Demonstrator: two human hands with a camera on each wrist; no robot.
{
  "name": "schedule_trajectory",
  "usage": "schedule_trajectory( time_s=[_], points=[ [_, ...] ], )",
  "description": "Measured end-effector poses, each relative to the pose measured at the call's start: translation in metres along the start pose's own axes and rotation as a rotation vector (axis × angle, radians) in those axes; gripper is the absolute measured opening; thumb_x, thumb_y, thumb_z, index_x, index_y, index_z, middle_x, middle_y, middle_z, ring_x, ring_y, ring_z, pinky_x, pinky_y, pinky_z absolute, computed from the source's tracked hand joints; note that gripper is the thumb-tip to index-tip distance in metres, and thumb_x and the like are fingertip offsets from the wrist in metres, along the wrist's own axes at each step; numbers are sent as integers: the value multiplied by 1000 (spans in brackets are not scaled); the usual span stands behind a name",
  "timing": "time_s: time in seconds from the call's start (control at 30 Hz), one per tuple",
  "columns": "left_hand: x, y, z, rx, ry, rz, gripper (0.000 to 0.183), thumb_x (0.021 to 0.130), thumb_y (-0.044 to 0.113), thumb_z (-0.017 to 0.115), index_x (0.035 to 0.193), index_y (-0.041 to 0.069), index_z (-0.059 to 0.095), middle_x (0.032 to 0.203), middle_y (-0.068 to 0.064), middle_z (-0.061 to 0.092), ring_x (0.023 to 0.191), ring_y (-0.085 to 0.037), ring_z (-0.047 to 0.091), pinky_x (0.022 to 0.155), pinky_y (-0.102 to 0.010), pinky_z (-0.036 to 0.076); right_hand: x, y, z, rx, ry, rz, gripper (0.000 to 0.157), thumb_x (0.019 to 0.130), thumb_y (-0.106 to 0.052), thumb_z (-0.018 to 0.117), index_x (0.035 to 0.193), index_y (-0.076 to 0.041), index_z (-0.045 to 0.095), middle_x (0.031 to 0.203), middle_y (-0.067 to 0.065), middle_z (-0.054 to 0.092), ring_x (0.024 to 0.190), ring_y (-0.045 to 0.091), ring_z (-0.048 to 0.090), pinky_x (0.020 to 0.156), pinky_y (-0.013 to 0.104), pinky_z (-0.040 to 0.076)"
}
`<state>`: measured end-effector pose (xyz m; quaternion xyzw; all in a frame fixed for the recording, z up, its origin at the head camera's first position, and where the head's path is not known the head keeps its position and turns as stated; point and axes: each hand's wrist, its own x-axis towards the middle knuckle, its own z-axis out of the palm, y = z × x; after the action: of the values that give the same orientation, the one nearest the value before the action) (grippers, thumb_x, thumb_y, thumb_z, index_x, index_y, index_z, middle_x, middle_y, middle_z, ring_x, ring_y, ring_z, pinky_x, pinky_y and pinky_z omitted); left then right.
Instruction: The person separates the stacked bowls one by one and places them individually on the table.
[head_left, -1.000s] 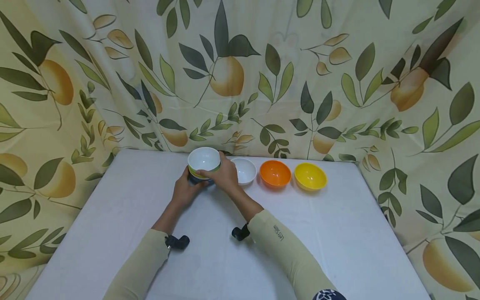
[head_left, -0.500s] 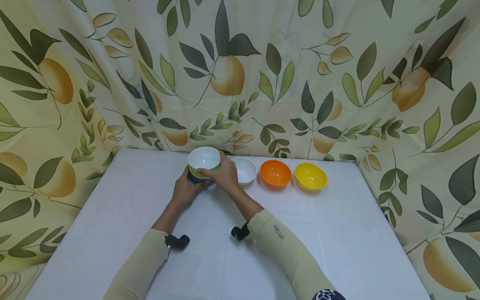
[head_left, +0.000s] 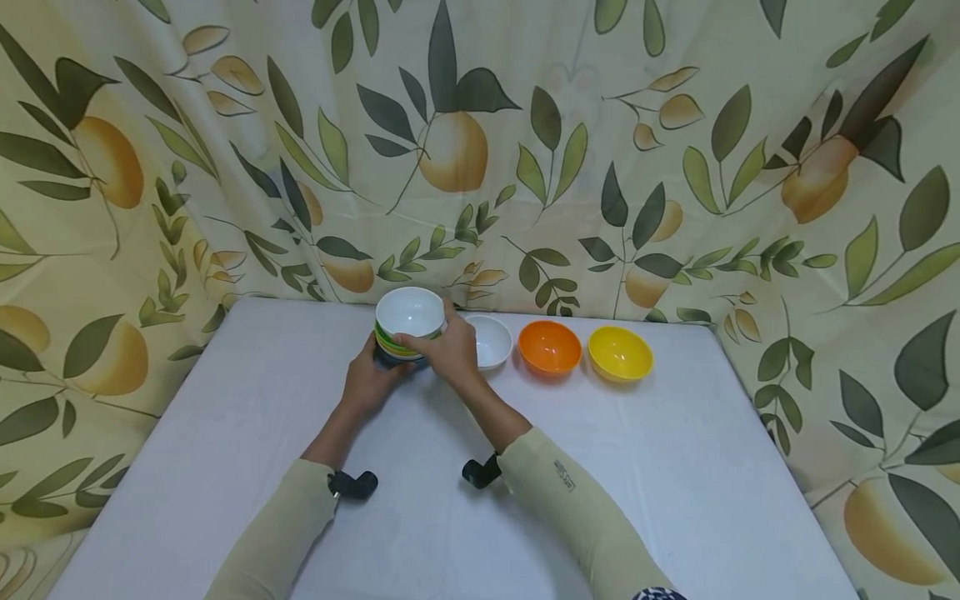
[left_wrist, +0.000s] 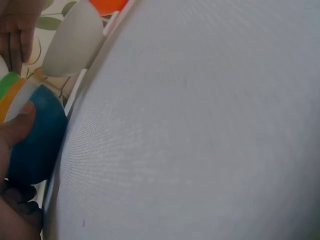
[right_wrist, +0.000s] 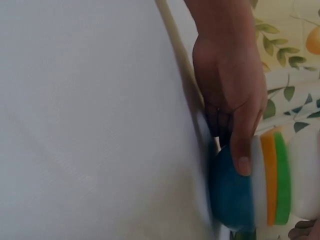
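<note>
Near the far left of the table stands a stack of nested bowls. At its base is a blue bowl, and my left hand grips it with the thumb along its side. Above the blue come a white rim, a yellow-orange bowl and a green bowl. A white bowl tops the stack, standing well proud of the green one. My right hand holds that top bowl from the right side, thumb at the front. Its other fingers are mostly hidden in the head view.
Right of the stack, a white bowl, an orange bowl and a yellow bowl stand in a row along the table's back edge. The white-covered table meets a leaf-and-fruit patterned curtain behind it.
The top white bowl has risen slightly in my right hand, and more of the green bowl below shows. My left hand stays at the base of the stack.
</note>
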<state>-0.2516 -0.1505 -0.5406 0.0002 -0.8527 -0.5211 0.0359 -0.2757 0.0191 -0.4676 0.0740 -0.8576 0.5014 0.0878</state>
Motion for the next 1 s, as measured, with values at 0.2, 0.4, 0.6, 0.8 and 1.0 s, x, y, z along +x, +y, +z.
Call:
schedule_trajectory(
  time_s=[0.2, 0.4, 0.6, 0.8, 1.0],
  points=[
    [2, -1, -1, 5, -2, 9, 101, 90, 47, 84, 166, 13, 26, 158, -21, 47, 147, -39, 42, 121, -58, 33, -8, -11, -8, 36, 10, -43, 97, 75, -43, 97, 152, -6, 51, 136, 12, 68, 123, 25, 64, 104, 45, 54],
    [2, -1, 0, 9, 13, 3, 102, 90, 44, 85, 167, 11, 26, 162, -22, 42, 151, -40, 37, 123, -59, 29, -23, -18, -18, 70, 11, -89, 89, 73, -37, 99, 146, -5, 57, 134, 11, 69, 122, 25, 64, 107, 46, 52],
    [1, -2, -1, 14, 18, -2, 98, 92, 43, 83, 166, 13, 27, 159, -22, 46, 148, -39, 42, 120, -58, 34, -35, -18, -26, 93, 17, -119, 83, 72, -35, 100, 141, -9, 62, 130, 7, 71, 120, 25, 64, 106, 47, 51],
    [2, -2, -3, 37, 12, 5, 95, 95, 36, 80, 167, 7, 25, 163, -24, 40, 152, -40, 35, 123, -58, 30, -46, -14, -31, 101, 3, -99, 88, 71, -33, 100, 146, -9, 60, 137, 5, 69, 127, 24, 61, 112, 49, 45],
    [3, -2, -4, 71, 5, 11, 91, 96, 26, 76, 167, 5, 23, 163, -25, 38, 151, -41, 35, 122, -57, 32, -56, -9, -35, 98, -36, -102, 87, 71, -31, 100, 145, -8, 60, 136, 5, 69, 128, 22, 59, 114, 49, 42]
  ],
)
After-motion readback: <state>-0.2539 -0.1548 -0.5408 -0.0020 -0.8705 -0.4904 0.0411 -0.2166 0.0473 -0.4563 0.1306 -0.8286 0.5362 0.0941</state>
